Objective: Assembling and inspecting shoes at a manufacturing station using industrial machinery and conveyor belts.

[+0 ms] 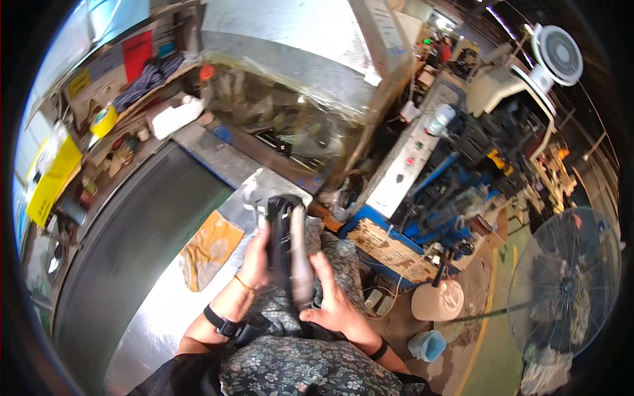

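A black shoe (279, 241) with a pale sole (301, 264) stands on its end in front of my body, smeared by motion. My left hand (253, 261) is closed round its dark side, with the fingers partly hidden behind it. On the sole side is my right hand (338, 305), its forefinger along the pale edge and its thumb at the lower end. Left of the shoe, a stained orange-and-tan cloth (212, 247) lies on the shiny metal table (155, 330). A patterned apron (297, 366) covers my lap.
A dark conveyor belt (135, 257) runs along the left, below a cluttered shelf with a white container (175, 115). Ahead stands a plastic-draped metal hood (284, 39). To the right are a machine with a button panel (413, 155), a pale jug (437, 300), a blue bin (427, 346) and a large fan (564, 287).
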{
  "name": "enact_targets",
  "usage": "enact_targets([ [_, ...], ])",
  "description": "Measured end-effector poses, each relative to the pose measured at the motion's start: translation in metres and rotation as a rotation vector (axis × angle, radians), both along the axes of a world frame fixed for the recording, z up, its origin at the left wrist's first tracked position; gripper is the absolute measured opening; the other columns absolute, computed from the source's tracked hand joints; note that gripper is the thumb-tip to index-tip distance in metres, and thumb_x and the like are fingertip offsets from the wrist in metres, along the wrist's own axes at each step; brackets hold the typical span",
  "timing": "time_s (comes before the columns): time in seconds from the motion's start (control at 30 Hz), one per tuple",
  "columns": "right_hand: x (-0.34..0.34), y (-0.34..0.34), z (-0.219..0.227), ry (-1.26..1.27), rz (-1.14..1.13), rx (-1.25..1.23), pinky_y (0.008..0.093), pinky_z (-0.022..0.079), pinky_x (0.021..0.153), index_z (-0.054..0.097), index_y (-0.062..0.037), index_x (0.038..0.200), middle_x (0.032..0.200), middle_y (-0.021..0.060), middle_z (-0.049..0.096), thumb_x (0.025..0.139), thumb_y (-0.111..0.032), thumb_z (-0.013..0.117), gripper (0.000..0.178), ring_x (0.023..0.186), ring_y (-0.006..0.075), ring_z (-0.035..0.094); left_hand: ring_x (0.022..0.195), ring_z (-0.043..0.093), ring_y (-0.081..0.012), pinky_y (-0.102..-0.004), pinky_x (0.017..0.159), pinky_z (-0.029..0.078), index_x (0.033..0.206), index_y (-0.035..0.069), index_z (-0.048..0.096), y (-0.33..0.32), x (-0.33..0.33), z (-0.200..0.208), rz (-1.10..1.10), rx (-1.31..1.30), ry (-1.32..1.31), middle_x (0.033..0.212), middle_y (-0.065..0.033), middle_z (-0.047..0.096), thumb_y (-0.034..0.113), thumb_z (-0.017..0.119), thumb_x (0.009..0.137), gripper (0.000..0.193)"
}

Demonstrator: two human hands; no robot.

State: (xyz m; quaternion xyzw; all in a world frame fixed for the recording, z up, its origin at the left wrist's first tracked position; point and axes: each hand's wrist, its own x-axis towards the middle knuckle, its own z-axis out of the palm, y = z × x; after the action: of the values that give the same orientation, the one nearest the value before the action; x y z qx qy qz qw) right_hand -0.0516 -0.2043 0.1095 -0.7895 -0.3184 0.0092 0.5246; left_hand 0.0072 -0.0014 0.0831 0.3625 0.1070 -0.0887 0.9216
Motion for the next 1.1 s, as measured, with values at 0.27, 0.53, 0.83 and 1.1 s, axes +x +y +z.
enact_targets([
  [0.27, 0.002, 0.024, -0.008, 0.961, 0.474, 0.053, 0.0305, 0.034, 0.110, 0.037, 0.0002, 0.146, 0.144, 0.0113, 0.046, 0.093, -0.008, 0.061, 0.058, 0.131, 0.0185, 0.044, 0.085, 0.059, -0.0126, -0.0286, 0.076, 0.049, 0.108, 0.001, 0.062, 0.064, -0.096, 0.002, -0.594, 0.959, -0.318, 0.091, -0.0052, 0.066, 0.039, 0.071, 0.089, 0.043],
  [0.53, 0.112, 0.096, 0.001, 1.007, 0.173, 0.421, 0.0346, 0.038, 0.109, 0.053, 0.0057, 0.132, 0.132, 0.0132, 0.059, 0.087, -0.011, 0.058, 0.048, 0.123, 0.0210, 0.054, 0.138, 0.035, -0.0433, -0.0535, 0.114, 0.024, 0.135, 0.006, 0.054, 0.199, -0.108, -0.074, 0.039, 1.837, -0.184, 0.144, -0.0231, 0.045, 0.038, 0.062, 0.087, 0.058],
  [0.83, 0.319, 0.202, -0.105, 0.425, -0.272, 0.210, 0.0292, 0.048, 0.090, 0.049, 0.0055, 0.133, 0.119, 0.0110, 0.063, 0.092, -0.012, 0.065, 0.048, 0.103, 0.0169, 0.060, 0.135, 0.037, -0.0410, -0.0555, 0.113, 0.022, 0.129, 0.008, 0.058, 0.169, -0.082, -0.081, -0.041, 2.090, -0.309, 0.143, -0.0200, 0.044, 0.043, 0.071, 0.077, 0.064],
  [1.1, 0.083, 0.139, -0.119, 0.341, 0.080, -0.198, 0.0317, 0.051, 0.085, 0.068, -0.0022, 0.108, 0.106, 0.0161, 0.068, 0.087, -0.010, 0.068, 0.023, 0.097, 0.0235, 0.067, 0.145, 0.025, -0.0340, -0.0540, 0.118, 0.012, 0.145, 0.016, 0.045, 0.168, 0.001, -0.131, 0.009, 2.108, -0.460, 0.154, -0.0122, 0.035, 0.044, 0.051, 0.093, 0.059],
])
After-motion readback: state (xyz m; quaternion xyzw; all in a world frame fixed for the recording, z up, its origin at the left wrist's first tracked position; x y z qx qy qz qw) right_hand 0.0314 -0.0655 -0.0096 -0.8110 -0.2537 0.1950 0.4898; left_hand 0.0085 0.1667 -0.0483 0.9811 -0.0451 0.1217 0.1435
